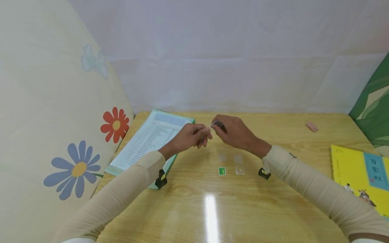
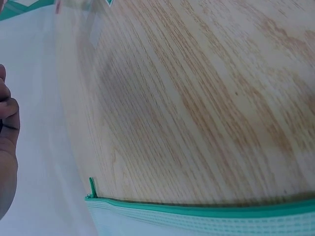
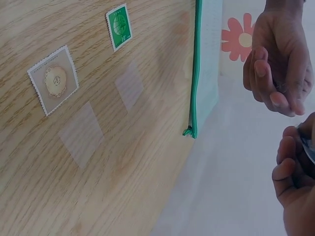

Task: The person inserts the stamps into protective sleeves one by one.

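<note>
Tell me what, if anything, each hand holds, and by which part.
The right hand pinches a small dark, pale-edged item; exactly which part is gripped is hidden. Whether the left hand holds anything cannot be told.

White glare streak (image 1: 211,219) on the table (image 1: 258,209), wrist views dimmer

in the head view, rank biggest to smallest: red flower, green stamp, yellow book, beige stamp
1. Yellow book, even cut off by the frame
2. Red flower
3. Green stamp and beige stamp: too alike to rank
</note>
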A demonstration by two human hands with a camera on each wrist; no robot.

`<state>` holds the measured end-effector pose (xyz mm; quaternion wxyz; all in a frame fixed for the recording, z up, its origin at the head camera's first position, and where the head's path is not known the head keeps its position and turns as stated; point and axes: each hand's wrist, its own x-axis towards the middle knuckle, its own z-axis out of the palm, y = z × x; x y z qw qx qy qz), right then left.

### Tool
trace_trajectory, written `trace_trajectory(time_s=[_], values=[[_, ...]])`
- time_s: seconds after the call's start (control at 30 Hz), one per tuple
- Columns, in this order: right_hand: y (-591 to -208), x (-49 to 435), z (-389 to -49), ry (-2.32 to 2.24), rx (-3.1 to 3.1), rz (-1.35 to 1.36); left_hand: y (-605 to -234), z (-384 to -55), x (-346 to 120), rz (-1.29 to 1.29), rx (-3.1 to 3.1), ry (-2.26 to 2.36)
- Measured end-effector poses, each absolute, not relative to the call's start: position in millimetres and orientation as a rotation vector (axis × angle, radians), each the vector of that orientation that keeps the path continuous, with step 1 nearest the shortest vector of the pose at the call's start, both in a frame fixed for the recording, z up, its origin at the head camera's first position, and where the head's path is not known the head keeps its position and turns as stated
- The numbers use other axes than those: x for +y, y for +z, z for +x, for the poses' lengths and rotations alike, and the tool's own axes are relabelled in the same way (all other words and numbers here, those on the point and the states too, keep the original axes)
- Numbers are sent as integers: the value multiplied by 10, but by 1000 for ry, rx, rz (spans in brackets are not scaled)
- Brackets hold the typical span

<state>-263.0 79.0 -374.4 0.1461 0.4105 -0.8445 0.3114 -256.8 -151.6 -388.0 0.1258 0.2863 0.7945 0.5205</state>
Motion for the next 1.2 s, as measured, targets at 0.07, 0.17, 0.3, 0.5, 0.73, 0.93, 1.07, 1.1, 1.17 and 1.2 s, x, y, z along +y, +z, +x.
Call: trace_trajectory(time_s=[0.07,0.17,0.3,0.5,0.73,0.93,1.07,1.1,1.17,1.2], values=[[-3747,794,-2629,910,-2435,1180,-3880,-2567,-1517,844,2321,1504],[-3750,802,-2624,948,-2439,1172,-3880,-2566,-1516,857,2333,1484],[-3759,817,-2618,1004,-2434,1153,-3895,-2571,-1507,859,2335,1470],[-3784,826,-2622,1055,-2439,1152,-3911,-2562,-1494,821,2311,1499],[-3795,829,-2616,1068,-2473,1130,-3905,-2576,-1475,768,2183,1633],[-3787,834,-2618,1078,-2476,1128,-3900,-2572,-1466,742,2192,1650],[-3785,847,-2633,1084,-2477,1113,-3890,-2574,-1477,786,2268,1625],[-3784,850,-2637,1087,-2481,1100,-3886,-2577,-1478,795,2287,1622],[-3782,858,-2641,1109,-2488,1079,-3880,-2587,-1478,805,2329,1616],[-3780,861,-2641,1124,-2491,1069,-3876,-2591,-1478,811,2351,1608]])
